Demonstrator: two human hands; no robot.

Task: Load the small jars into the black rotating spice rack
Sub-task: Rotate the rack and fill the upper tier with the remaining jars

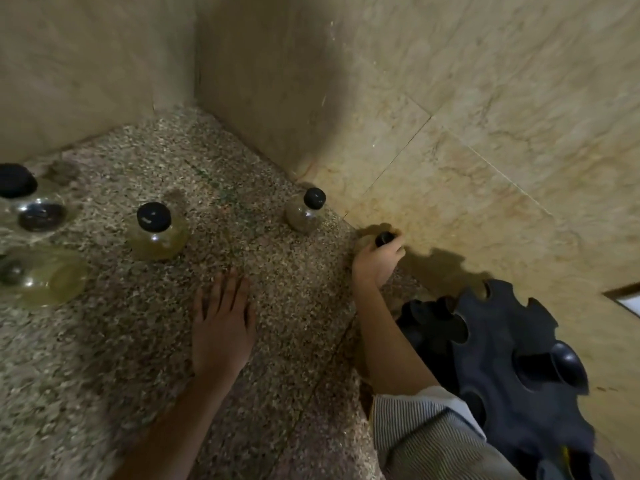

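Observation:
My right hand (pixel 377 259) is closed around a small glass jar with a black cap (pixel 383 238), close to the tiled wall at the counter's right side. The black rotating spice rack (pixel 509 368) stands at the lower right, its top ring of round notches facing me, just behind my right forearm. My left hand (pixel 223 320) lies flat on the counter, fingers spread, holding nothing. Another small capped jar (pixel 304 211) stands upright by the wall. A wider capped jar (pixel 156 232) stands at centre left.
The speckled granite counter (pixel 138 358) runs into a corner of beige marble wall tiles (pixel 450 133). At the far left edge stand more glass jars (pixel 38 209), one with a black lid (pixel 14 180), and an uncapped one (pixel 45 275).

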